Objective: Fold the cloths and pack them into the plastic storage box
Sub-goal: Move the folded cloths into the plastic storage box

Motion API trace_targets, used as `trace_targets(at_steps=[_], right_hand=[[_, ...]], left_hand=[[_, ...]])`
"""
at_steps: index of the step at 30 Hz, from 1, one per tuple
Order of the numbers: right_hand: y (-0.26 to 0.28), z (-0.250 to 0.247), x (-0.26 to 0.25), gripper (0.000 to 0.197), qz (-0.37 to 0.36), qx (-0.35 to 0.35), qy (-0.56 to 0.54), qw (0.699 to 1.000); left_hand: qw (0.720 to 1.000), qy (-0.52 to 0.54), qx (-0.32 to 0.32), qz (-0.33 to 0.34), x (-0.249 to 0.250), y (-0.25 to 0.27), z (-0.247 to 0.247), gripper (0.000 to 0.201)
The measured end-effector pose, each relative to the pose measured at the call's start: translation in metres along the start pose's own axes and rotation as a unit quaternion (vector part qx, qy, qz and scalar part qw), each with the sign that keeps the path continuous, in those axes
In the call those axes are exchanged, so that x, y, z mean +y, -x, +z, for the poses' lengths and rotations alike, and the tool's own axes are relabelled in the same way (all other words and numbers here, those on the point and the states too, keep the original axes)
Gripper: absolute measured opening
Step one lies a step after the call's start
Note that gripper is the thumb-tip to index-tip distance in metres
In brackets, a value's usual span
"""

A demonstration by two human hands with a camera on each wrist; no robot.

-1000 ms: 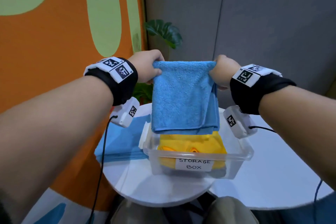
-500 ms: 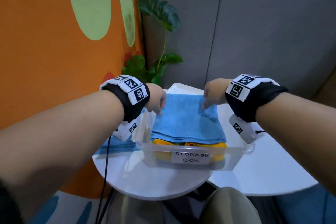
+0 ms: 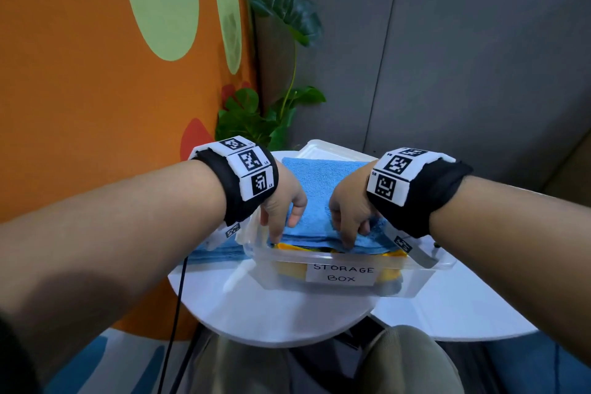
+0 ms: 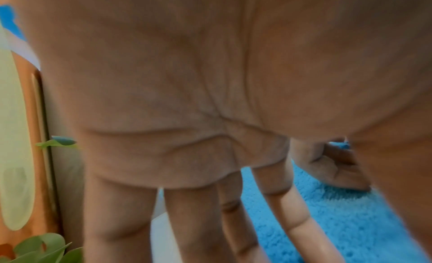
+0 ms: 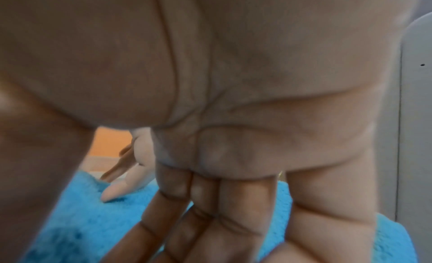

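Folded blue cloth point(image 3: 319, 189) lying on top in the clear storage box point(image 3: 425, 278), over a yellow cloth point(image 3: 294, 248), left hand point(image 3: 281, 205) and right hand point(image 3: 348, 211) each with fingers straight, grip apart, pressing its near edge, another blue cloth point(image 3: 217, 251) left of the left hand, on the white surface point(image 3: 271, 313).

Green leafy plant point(image 3: 271, 112) in corner, orange wall point(image 3: 80, 89), white round tables point(image 3: 271, 313)
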State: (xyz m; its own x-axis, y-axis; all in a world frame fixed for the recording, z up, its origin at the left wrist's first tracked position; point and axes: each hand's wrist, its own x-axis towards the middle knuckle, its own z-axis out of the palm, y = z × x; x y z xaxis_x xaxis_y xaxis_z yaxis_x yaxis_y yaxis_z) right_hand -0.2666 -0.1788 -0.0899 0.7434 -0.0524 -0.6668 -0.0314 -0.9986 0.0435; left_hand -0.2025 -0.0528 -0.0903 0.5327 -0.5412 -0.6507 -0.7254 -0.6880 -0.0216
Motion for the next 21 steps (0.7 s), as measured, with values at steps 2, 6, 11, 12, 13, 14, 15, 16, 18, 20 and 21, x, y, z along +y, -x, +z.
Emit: trace_targets(at_steps=[2,6,11,12,13,14,15,16,18,20,21], right_hand=[[0.001,0.001,0.000,0.037,0.004,0.033,0.008,0.999],[0.003,0.002,-0.003,0.038,0.004,0.046,0.025,0.999],[0.009,-0.001,-0.003,0.031,-0.003,0.070,0.018,0.997],[0.010,-0.003,-0.003,0.029,-0.003,0.073,0.012,0.997],[0.012,-0.007,-0.002,0.025,-0.003,0.073,0.006,0.997],[0.014,-0.009,-0.001,0.021,-0.003,0.070,-0.002,0.998],[0.015,-0.012,0.000,0.018,-0.004,0.063,-0.013,0.998],[0.017,-0.014,0.001,0.017,-0.006,0.053,-0.026,0.998],[0.017,-0.013,0.001,0.018,-0.013,0.029,-0.037,0.999],[0.014,-0.009,0.000,0.019,-0.017,0.005,-0.025,1.000],[0.011,-0.006,-0.001,0.020,-0.018,-0.006,-0.016,1.000]], left_hand=[[1.000,-0.011,0.007,0.006,0.001,-0.002,0.001,0.030],[0.999,-0.043,0.024,0.013,0.001,-0.005,0.004,0.029],[0.996,-0.069,0.057,0.015,0.000,-0.002,-0.001,0.022],[0.996,-0.067,0.064,0.016,0.000,0.000,-0.004,0.022],[0.996,-0.063,0.068,0.016,0.000,0.003,-0.007,0.022],[0.996,-0.058,0.069,0.017,0.000,0.005,-0.009,0.022],[0.996,-0.056,0.066,0.019,0.000,0.007,-0.010,0.023],[0.997,-0.056,0.057,0.022,0.001,0.008,-0.011,0.023],[0.997,-0.060,0.034,0.025,0.003,0.009,-0.008,0.024],[0.997,-0.066,0.016,0.025,0.006,0.008,-0.004,0.023],[0.997,-0.072,0.013,0.024,0.007,0.008,-0.001,0.023]])
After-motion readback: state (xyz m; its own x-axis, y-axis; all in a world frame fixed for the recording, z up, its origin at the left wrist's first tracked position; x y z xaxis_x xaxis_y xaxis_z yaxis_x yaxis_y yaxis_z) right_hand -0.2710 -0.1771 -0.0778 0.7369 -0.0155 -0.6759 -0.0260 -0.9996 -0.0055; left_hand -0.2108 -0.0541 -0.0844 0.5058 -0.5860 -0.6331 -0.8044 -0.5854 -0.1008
